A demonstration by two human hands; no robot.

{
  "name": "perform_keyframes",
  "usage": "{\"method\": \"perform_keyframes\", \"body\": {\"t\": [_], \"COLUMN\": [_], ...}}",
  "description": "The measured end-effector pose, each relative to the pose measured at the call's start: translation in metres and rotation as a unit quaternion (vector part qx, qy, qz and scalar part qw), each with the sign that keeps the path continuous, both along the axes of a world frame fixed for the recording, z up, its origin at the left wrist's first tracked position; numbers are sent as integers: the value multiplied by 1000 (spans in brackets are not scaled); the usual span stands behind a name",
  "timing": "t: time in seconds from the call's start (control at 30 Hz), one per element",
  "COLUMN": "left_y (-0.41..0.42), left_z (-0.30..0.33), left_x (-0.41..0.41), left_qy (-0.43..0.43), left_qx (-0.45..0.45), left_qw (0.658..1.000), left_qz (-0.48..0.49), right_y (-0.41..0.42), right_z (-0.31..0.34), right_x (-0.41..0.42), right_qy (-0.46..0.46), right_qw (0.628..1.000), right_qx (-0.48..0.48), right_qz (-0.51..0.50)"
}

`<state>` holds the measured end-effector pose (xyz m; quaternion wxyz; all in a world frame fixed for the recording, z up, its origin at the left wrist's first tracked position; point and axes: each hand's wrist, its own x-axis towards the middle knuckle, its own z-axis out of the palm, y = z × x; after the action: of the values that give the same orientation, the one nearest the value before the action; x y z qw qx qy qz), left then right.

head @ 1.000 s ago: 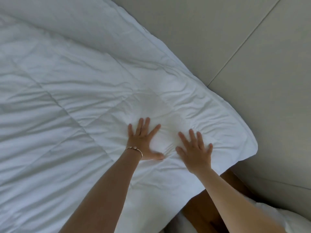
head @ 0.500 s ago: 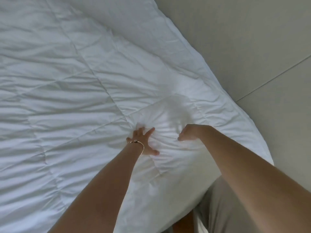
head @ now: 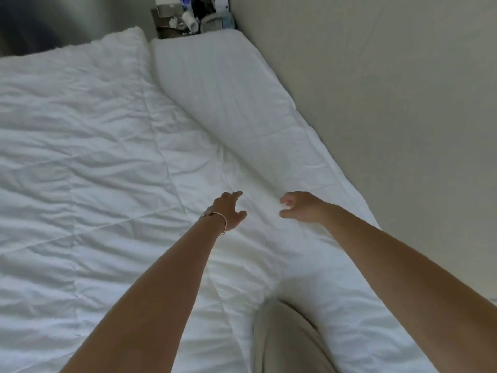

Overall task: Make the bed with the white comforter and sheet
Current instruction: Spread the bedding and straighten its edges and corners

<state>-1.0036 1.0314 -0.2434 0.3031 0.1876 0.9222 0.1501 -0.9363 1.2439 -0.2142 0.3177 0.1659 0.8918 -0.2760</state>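
The white quilted comforter (head: pixel 94 170) lies spread over the bed and fills most of the view, creased in places. A smoother white layer, a folded part or the sheet (head: pixel 228 98), runs along the bed's right side toward the far end. My left hand (head: pixel 228 211), with a thin bracelet at the wrist, reaches forward just above the comforter, fingers loosely curled and holding nothing. My right hand (head: pixel 301 208) reaches beside it, fingers also relaxed and curled, empty. Whether either hand touches the fabric I cannot tell.
A pale tiled floor (head: pixel 390 90) borders the bed on the right. A cluttered nightstand (head: pixel 188 17) with small items stands at the far end. My knee in beige cloth (head: pixel 287 340) rests on the comforter at the bottom.
Both hands have lifted from pressing flat on the comforter's corner and now reach forward with curled fingers. The view has swung up along the bed's right edge.
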Motion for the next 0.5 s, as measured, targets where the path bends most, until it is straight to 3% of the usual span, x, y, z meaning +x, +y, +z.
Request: {"method": "perform_keyframes", "body": {"t": [0.13,0.2,0.3,0.4,0.5], "left_y": [36,59,91,96,73], "left_z": [-32,-47,-67,-87,-103], "left_x": [-103,-150,-198,-219,-219], "left_qy": [70,96,36,-17,67], "left_qx": [26,61,84,-21,-177], "left_qw": [996,993,995,998,982], "left_qz": [56,25,-35,-63,-16], "right_y": [16,21,23,9,-20], "right_z": [-59,-89,-126,-147,-154], "right_x": [-97,-133,-162,-173,-177], "right_qy": [79,95,48,17,-16], "right_qw": [995,993,996,996,992], "right_qx": [-6,-23,-46,-81,-125], "right_qz": [-53,-71,-55,-39,6]}}
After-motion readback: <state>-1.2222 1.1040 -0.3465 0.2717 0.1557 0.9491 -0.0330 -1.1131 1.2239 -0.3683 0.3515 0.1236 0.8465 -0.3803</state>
